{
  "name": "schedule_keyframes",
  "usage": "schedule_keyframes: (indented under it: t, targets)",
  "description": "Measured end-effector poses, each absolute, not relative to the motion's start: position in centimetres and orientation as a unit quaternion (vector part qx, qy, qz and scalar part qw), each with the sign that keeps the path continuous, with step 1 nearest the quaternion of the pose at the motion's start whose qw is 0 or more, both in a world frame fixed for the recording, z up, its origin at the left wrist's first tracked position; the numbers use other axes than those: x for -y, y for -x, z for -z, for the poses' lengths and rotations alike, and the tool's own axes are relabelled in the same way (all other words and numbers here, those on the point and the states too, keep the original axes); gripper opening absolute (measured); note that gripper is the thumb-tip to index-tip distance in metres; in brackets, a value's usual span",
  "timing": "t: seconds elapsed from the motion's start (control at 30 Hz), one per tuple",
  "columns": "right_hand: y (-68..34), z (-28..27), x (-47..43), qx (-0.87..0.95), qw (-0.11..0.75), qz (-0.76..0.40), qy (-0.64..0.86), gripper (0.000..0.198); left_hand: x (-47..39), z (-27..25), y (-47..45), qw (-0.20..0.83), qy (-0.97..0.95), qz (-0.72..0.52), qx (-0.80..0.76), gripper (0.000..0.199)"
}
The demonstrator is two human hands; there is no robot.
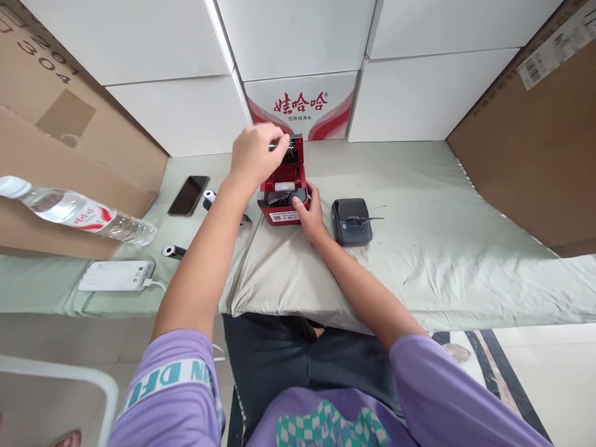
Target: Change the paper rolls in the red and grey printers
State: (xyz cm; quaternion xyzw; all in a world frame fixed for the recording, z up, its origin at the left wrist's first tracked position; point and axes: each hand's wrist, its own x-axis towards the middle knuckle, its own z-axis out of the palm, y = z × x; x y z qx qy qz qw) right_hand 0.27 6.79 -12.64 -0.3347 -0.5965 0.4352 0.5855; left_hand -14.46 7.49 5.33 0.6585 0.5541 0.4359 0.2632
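Note:
A small red and black printer point(284, 214) stands on the cloth-covered surface in front of me, its lid point(299, 149) raised. Inside it shows a white roller point(285, 186). My left hand point(258, 152) is closed at the raised lid, pinching a thin, dark, shiny piece that is too small to name. My right hand point(311, 214) grips the printer's right side, thumb on the front top edge and fingers around the side. Just right of that hand lies a dark grey portable printer point(352, 223) with a thin black strip across its top.
On the left are a phone point(189, 195), two small paper rolls point(209, 196), a white power bank point(116, 275) with a cable, and a tilted water bottle point(79, 211). White boxes point(298, 37) line the back. Cardboard boxes point(535, 143) flank both sides.

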Motion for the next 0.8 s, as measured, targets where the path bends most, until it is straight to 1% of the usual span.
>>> schedule_keyframes:
  t: [0.03,0.1,0.17,0.23,0.3,0.5,0.63,0.8]
  targets:
    - [-0.3,12.6,-6.8,0.595,0.587,-0.437,0.332,0.072,-7.3,-5.8,14.1,0.196,-0.675,-0.415,-0.578,0.029]
    - [-0.3,12.5,-6.7,0.590,0.589,-0.443,0.329,0.071,-7.3,-6.6,13.6,0.078,-0.705,-0.322,-0.627,0.034]
    - [-0.3,12.4,-6.6,0.586,0.591,-0.447,0.328,0.071,-7.3,-7.1,13.4,0.041,-0.716,-0.232,-0.657,0.038]
    - [-0.3,12.3,-6.6,0.582,0.592,-0.449,0.329,0.071,-6.8,-7.5,13.2,0.034,-0.717,-0.176,-0.674,0.046]
    - [-0.2,12.3,-6.6,0.581,0.592,-0.451,0.330,0.072,-5.7,-7.6,13.0,0.034,-0.713,-0.157,-0.683,0.053]
    - [-0.1,12.5,-6.7,0.574,0.590,-0.460,0.333,0.073,-2.7,-7.1,12.3,0.087,-0.690,-0.097,-0.711,0.063]
    - [-0.2,12.4,-6.5,0.572,0.587,-0.464,0.334,0.074,-2.9,-6.4,12.2,0.085,-0.684,-0.101,-0.717,0.068]
    - [-0.4,12.3,-6.5,0.581,0.581,-0.457,0.340,0.078,-3.6,-5.4,11.5,0.035,-0.684,-0.105,-0.721,0.071]
